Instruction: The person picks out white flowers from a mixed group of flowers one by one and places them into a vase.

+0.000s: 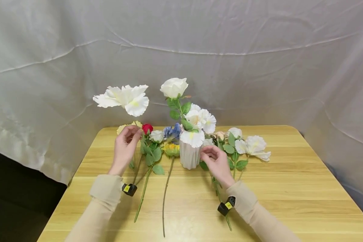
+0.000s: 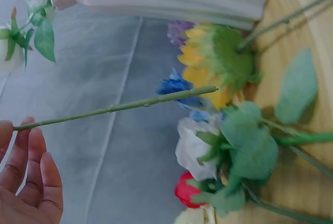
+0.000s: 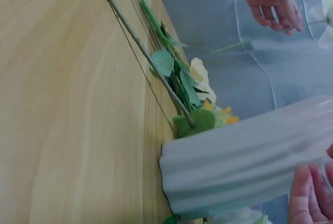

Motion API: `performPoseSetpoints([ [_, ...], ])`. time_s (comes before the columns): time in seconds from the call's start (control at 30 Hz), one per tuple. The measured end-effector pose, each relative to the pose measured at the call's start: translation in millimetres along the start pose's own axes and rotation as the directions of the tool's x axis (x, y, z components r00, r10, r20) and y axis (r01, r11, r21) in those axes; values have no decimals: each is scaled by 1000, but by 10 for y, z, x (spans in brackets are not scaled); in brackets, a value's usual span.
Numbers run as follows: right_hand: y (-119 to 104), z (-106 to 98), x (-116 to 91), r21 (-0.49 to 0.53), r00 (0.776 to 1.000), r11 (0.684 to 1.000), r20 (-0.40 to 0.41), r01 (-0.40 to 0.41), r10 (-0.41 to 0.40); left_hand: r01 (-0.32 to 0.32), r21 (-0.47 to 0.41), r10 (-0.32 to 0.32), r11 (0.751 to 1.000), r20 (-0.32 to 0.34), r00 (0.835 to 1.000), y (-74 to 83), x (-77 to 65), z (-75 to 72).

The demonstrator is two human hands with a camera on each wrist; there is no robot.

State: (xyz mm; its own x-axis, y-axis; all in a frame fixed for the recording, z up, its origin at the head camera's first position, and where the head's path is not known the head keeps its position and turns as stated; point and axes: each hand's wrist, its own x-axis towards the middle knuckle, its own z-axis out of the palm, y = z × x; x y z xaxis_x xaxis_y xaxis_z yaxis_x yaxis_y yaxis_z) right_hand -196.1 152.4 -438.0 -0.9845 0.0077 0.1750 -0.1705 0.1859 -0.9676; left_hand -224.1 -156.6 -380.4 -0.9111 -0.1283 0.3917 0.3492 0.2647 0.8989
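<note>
A left hand [image 1: 125,148] pinches a white flower [image 1: 128,98] aloft, left of the vase [image 1: 190,156], its stem [image 2: 112,109] running steeply down, lower end tilted toward the vase. Nearer, the right hand [image 1: 218,164] rests relaxed against the vase's right side, grasping nothing.

Here's our bare left hand [image 1: 126,144], raised in a pinch between thumb and fingertip, other fingers loosely bent! Our bare right hand [image 1: 218,164] sits lower, fingers softly curved, our two beige-sleeved forearms [image 1: 92,212] angling inward.
</note>
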Motion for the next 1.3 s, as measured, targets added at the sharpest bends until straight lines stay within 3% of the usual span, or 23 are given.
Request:
performPoseSetpoints([
  [0.1, -6, -32, 41, 17, 999, 1000, -34, 3, -2, -32, -55, 32, 998, 1, 999, 67, 45, 64],
  [0.27, 4, -42, 111, 1, 1000, 1000, 0, 8, -8, -120, -122, 119, 985, -18, 993, 199, 126, 171],
  [0.57, 1, 56, 221, -83, 997, 995, 64, 56, -50, -274, -210, 272, 939, -39, 962, 498, 254, 387],
  [0.83, -2, 122, 288, -121, 994, 990, 89, 68, -57, -348, -246, 341, 905, -74, 937, 699, 325, 481],
  [1.07, -1, 112, 298, -123, 988, 983, 91, 135, -125, -441, -270, 429, 856, -108, 897, 832, 397, 552],
  [1.3, 5, 111, 299, -118, 987, 985, 109, 127, -114, -450, -270, 434, 851, -119, 893, 920, 439, 599],
])
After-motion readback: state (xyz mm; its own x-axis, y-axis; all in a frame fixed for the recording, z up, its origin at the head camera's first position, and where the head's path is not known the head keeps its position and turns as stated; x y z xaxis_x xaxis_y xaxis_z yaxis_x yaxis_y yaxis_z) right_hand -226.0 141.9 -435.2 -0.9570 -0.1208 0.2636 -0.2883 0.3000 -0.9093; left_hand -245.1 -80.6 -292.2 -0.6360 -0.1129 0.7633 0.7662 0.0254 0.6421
